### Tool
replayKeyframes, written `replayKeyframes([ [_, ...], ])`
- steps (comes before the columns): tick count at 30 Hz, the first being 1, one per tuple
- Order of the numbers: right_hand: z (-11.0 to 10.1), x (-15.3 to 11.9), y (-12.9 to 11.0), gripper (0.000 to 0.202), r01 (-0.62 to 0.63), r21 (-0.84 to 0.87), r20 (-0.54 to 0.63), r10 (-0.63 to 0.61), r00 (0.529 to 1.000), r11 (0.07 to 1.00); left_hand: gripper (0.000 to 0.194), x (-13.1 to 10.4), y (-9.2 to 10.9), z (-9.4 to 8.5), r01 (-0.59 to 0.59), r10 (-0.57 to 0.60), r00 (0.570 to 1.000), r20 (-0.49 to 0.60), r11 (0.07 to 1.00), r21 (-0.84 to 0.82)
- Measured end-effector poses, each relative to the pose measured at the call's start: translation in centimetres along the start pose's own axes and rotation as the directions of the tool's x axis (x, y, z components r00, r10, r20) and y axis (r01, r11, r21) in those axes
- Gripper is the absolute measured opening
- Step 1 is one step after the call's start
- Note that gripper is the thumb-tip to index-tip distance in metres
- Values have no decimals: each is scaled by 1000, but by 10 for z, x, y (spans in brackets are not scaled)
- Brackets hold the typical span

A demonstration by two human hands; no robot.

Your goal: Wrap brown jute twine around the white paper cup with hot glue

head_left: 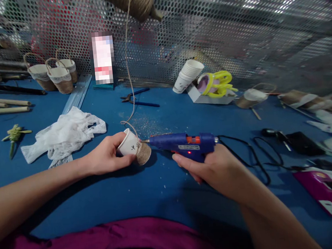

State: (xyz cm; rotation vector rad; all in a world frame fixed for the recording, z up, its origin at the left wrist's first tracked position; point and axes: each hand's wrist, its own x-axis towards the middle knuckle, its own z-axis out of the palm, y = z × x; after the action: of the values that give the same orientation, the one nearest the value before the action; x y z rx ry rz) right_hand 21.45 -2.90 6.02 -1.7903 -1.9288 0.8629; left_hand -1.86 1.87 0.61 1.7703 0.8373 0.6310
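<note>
My left hand grips a white paper cup tilted on its side, its mouth toward the upper left. Brown twine is wound round the cup's lower part. From there a loose strand runs up to a large twine spool above. My right hand is wrapped round a blue hot glue gun with a red light showing. The gun's nozzle meets the cup's side by the edge of the wound twine; whether it touches, I cannot tell.
White lace lies left, near pliers. Twine-covered baskets stand behind, beside sticks. Stacked paper cups and a white box with yellow-handled scissors stand back right. The gun's black cord trails right.
</note>
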Motion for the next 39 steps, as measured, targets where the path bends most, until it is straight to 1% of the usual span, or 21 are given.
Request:
replayKeyframes([
  [3,0,3,-2,45,-87,-67,56,91,994,994,28,0,-2,0,-10,10,1000,-3,1000,11],
  [6,2,4,-6,45,-129,-34,59,131,990,991,28,1,-2,0,-8,8,1000,-8,1000,21],
  [9,4,6,-6,44,-127,17,78,125,989,992,26,1,0,1,-5,6,1000,-10,1000,23],
  [14,2,10,-1,39,-65,90,90,57,994,994,24,1,2,1,-13,14,1000,-17,999,33],
  [16,-2,14,2,29,-58,163,38,53,998,985,25,1,2,1,-6,7,1000,-15,1000,29],
  [18,-7,23,6,24,-56,174,-84,72,994,983,25,0,3,1,5,-5,1000,-18,1000,19],
  [19,-9,29,8,25,-61,128,-156,81,985,990,25,0,4,1,10,-9,1000,-21,1000,12],
  [20,-12,36,11,26,-94,39,-236,101,967,995,25,0,4,1,11,-11,1000,-24,1000,5],
  [21,-14,43,15,28,-129,-15,-280,120,952,991,26,0,4,1,9,-9,1000,-28,1000,-2],
  [23,-16,58,22,31,-214,-100,-292,177,940,972,26,-1,4,2,-1,1,999,-33,1000,-6],
  [24,-15,65,27,31,-235,-109,-284,197,938,966,26,-1,4,2,-5,5,999,-35,1000,-6],
  [28,-9,88,42,30,-269,-110,-267,233,935,957,25,-1,3,4,-12,11,999,-36,1000,-5],
  [31,-5,95,43,24,-253,-159,-307,195,932,954,25,-1,4,4,-25,25,999,-26,1000,-5],
  [34,-2,90,28,17,-173,-219,-343,90,935,960,24,-1,6,5,-43,43,999,-17,999,4],
  [35,0,87,19,18,-127,-228,-324,48,945,965,24,-2,7,5,-57,57,998,-11,998,13],
  [37,7,77,1,26,-17,-201,-210,-26,977,980,21,-3,9,6,-95,95,995,12,995,42],
  [38,11,73,-8,32,51,-147,-98,-66,993,988,19,-4,9,6,-116,115,993,28,991,59],
  [39,17,69,-15,36,111,36,76,-114,991,993,16,-5,10,7,-138,135,990,43,988,76],
])
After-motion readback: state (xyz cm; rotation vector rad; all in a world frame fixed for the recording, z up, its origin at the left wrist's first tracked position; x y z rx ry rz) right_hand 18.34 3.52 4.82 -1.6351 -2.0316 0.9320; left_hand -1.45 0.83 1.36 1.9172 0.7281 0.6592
